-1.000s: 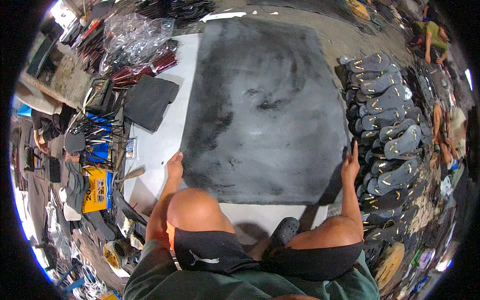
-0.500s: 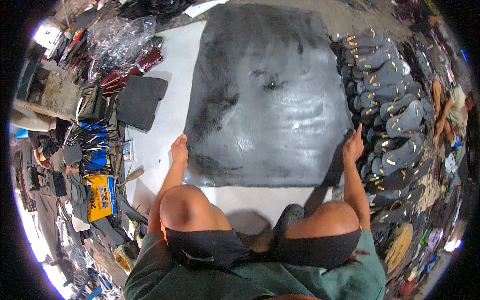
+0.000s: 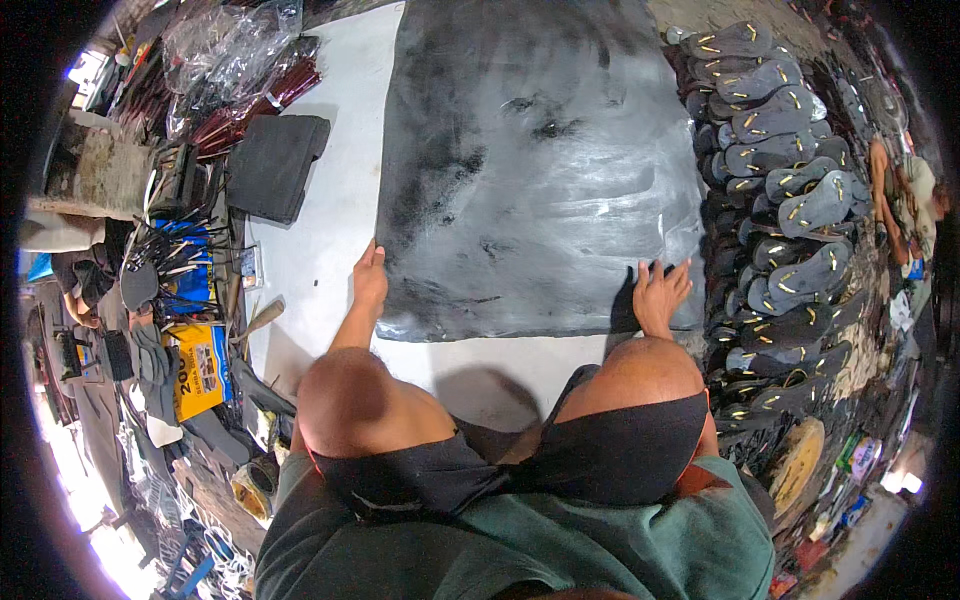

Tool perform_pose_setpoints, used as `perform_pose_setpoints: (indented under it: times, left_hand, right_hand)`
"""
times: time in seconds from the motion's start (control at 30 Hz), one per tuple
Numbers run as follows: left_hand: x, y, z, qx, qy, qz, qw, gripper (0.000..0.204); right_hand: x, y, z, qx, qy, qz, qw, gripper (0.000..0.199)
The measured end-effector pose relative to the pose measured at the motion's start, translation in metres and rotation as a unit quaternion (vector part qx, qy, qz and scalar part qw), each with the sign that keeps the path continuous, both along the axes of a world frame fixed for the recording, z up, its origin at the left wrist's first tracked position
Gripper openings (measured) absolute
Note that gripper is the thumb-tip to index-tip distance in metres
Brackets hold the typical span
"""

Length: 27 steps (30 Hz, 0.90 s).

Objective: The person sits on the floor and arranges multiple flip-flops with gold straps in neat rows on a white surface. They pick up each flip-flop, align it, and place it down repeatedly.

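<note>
A large black sheet [image 3: 540, 200], smooth and rubber-like with dull smudges and shiny patches, lies flat over a white board [image 3: 345, 150] in front of my knees. My left hand [image 3: 370, 283] is at its left edge near the close corner, fingers closed together on the edge. Over the sheet's near right part, my right hand [image 3: 659, 300] has its fingers spread and palm down, with nothing in it. A shadow falls beside that hand, and whether its fingertips press on the surface I cannot tell.
Rows of grey flip-flop soles [image 3: 785, 160] line the right side. On the left lie a black slab [image 3: 278, 167], clear plastic wrap [image 3: 225, 55], a yellow bag [image 3: 197, 370] and a brush-like tool [image 3: 262, 318]. Another person [image 3: 910, 200] sits at the far right.
My right hand has left the sheet's right edge and moved left onto its near part, fingers spreading. My left hand stays at the left edge. The whole view has shifted slightly.
</note>
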State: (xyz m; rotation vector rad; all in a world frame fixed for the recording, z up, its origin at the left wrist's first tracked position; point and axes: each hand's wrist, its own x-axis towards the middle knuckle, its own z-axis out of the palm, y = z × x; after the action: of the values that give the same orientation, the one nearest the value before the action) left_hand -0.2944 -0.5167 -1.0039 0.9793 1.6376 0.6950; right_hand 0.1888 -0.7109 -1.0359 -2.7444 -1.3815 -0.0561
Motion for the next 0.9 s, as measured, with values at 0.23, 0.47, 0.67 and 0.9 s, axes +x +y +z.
perform_pose_setpoints:
  times: [0.23, 0.47, 0.67, 0.9]
  left_hand:
    - [0.003, -0.011, 0.000, 0.007, -0.033, 0.030, 0.999, 0.050]
    - [-0.018, -0.048, 0.005, 0.077, 0.090, -0.055, 0.991, 0.044]
    - [-0.050, -0.086, -0.007, 0.188, 0.246, -0.130, 0.942, 0.036]
    - [-0.046, -0.075, -0.004, 0.142, 0.168, -0.083, 0.972, 0.040]
  right_hand:
    - [-0.020, 0.181, 0.020, 0.114, 0.026, 0.210, 0.971, 0.059]
    - [-0.039, 0.295, -0.005, 0.022, 0.023, 0.210, 0.977, 0.069]
    - [-0.072, 0.257, -0.020, 0.019, -0.011, 0.308, 0.951, 0.061]
    - [-0.060, 0.189, -0.025, 0.094, 0.009, 0.323, 0.942, 0.047]
